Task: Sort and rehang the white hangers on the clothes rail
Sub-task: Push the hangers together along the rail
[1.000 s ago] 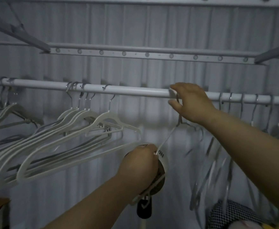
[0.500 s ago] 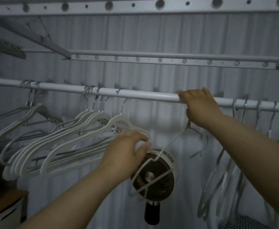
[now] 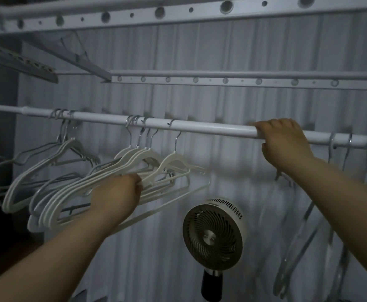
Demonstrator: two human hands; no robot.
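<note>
Now my left hand (image 3: 117, 197) grips the bunched white hangers (image 3: 139, 155); my right hand (image 3: 285, 142) curls over the rail (image 3: 211, 128).

from my feed i see a pale pleated curtain (image 3: 232, 51) filling the whole back of the room, hanging in straight vertical folds. overhead, a perforated metal bar (image 3: 178, 12) runs across the top of view. a second perforated bar (image 3: 221, 80) sits lower and farther back, with an angled strut (image 3: 80, 59) meeting its left end. a round fan (image 3: 213, 234) with a pale housing stands on a dark pole (image 3: 212, 284) in front of the curtain, facing me. the light is dim and greyish, and the far left edge falls into deep shadow.
</note>
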